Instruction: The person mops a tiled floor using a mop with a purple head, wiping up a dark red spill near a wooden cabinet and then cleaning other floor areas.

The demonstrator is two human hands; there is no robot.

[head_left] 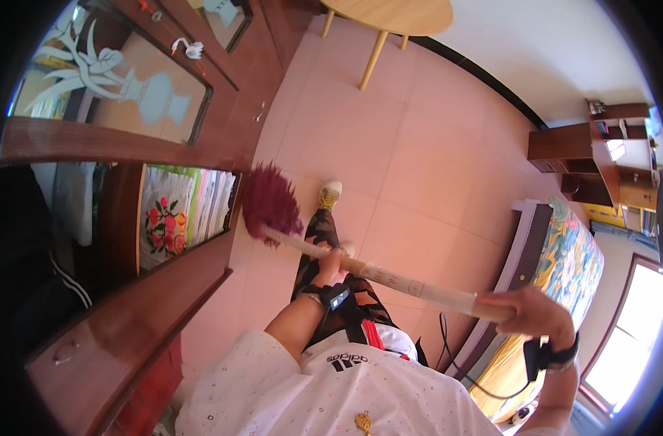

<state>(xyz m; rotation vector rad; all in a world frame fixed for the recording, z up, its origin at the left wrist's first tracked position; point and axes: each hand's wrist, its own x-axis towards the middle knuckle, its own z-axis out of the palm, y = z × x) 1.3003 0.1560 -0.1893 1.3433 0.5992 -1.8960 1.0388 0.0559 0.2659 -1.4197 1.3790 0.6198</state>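
Note:
A broom with a bushy dark-maroon head [272, 200] and a long pale handle [390, 278] slants across in front of me. The head is down at the left, by the base of the wooden cabinet. My left hand [331, 267] wraps round the lower part of the handle, closed. Up at the handle's top end, my right hand [539, 316] is closed round it, its fingers partly hidden. Each wrist wears a dark strapped device.
A brown wooden cabinet [244, 94] with glass panels and an open shelf runs along the left. A round wooden table [397, 14] stands ahead. At right are a bed [568, 254] with a floral cover and a brown desk [564, 145]. My shoe [331, 195] is near the broom head on the pinkish tiles.

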